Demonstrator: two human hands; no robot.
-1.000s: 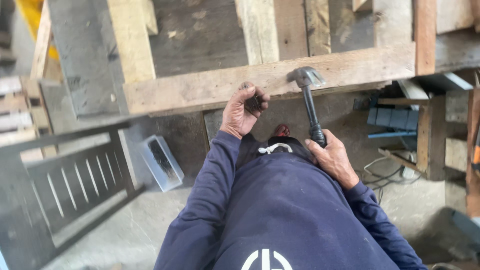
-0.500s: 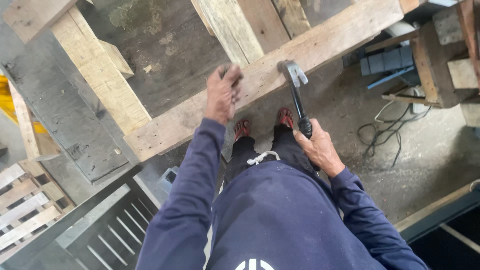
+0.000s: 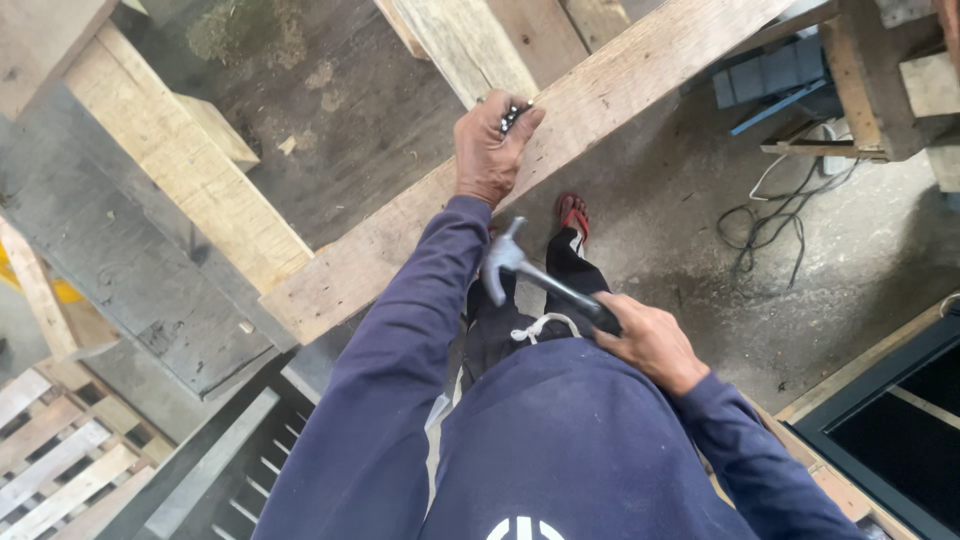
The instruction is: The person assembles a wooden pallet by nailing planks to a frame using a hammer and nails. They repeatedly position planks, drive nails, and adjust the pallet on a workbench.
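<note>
A: Hammer point(image 3: 525, 270) first, since it sits nearest. The right hand point(image 3: 650, 345) is wrapped tight round the black grip at about four o'clock, and the steel head points to nine o'clock, hanging above the legs and level with the left sleeve point(image 3: 400, 330). Half a second ago that head was up at the plank; now it is drawn back toward the body, clear of the wood.

B: And the other hand?

A: The left hand point(image 3: 490, 150) is at twelve o'clock, fingers curled on the near edge of the plank point(image 3: 400, 240), pinching a small dark bunch that looks like nails point(image 3: 513, 117). I cannot tell how many. It has stayed on that spot while the view swung.

B: So what does the pull-back tell you?

A: My guess is a pause between blows, or a wind-up; the nail work at that plank looks unfinished, since the hand holds its place there.

B: Further out?

A: A red sandal point(image 3: 572, 215) on the concrete under the plank, then loose cable point(image 3: 770, 225) at two o'clock, a slatted pallet point(image 3: 50, 450) at eight, and more timber point(image 3: 170, 170) at ten to eleven.
</note>
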